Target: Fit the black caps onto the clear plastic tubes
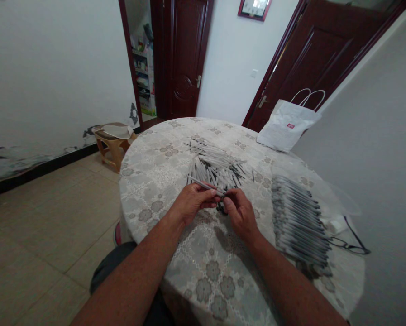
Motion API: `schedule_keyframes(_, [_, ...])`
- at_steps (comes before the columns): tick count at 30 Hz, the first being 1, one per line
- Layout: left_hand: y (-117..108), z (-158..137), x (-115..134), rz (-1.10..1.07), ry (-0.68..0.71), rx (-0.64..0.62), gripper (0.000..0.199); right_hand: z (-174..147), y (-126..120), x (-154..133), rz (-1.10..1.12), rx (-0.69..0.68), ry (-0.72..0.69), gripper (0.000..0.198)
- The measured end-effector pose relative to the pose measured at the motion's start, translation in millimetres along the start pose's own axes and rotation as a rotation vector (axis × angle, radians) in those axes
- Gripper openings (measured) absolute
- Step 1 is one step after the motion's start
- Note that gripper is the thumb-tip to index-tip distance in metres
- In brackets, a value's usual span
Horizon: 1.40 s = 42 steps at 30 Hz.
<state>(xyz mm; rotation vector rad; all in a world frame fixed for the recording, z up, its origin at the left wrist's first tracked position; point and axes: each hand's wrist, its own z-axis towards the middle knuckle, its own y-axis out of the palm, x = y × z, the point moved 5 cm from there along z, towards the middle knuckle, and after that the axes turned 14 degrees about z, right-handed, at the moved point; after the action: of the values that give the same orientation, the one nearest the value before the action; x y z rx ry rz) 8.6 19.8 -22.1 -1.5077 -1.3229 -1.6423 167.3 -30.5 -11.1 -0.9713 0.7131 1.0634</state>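
Observation:
A slim grey pen (200, 182) slants between my hands over the middle of the table, its free end pointing up and left. My left hand (193, 200) is closed around its middle. At the lower right end, the fingertips of my right hand (241, 212) are pinched on the pen; what exactly they grip there is too small to make out. Just beyond my hands lies a loose heap of white and dark slim pen pieces (216, 160). Small black pieces (222, 208) show on the cloth between my hands, partly covered by them.
Many grey pens (299, 219) lie side by side in a neat stack on the right of the round, cloth-covered table (148, 190). Glasses (350, 246) rest beside them. A white paper bag (287, 127) stands at the back right. A stool (112, 147) is on the floor left.

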Motion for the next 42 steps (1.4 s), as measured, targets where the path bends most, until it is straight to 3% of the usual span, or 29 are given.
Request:
schedule_keyframes(5, [1,0,0,0.005,-0.003,-0.005,0.027,0,2,-1,-0.073,-0.021,-0.032,0.016])
schedule_keyframes(10, [2,0,-1,0.023,-0.012,-0.013,0.025,1,3,-2,-0.062,-0.055,-0.005,0.034])
schedule_keyframes(15, [0,0,-1,0.010,-0.005,-0.008,0.023,-1,0,-2,-0.059,-0.015,-0.023,0.018])
schedule_keyframes(19, [0,0,-1,0.020,0.009,-0.011,0.024,-1,3,-4,-0.099,-0.049,-0.036,0.021])
schedule_keyframes(24, [1,-2,0,0.042,-0.007,-0.004,0.028,-1,6,-4,0.028,-0.095,0.027,0.034])
schedule_keyframes(31, [1,-2,3,0.115,0.022,0.012,0.031,1,3,-5,-0.044,-0.085,0.011,0.026])
schedule_keyframes(36, [-1,-2,7,0.258,0.050,0.010,0.035,2,3,-6,-0.056,-0.090,0.020,0.024])
schedule_keyframes(42, [-10,-3,21,0.458,0.146,-0.059,0.042,4,1,-13,-0.152,-0.078,-0.087,0.022])
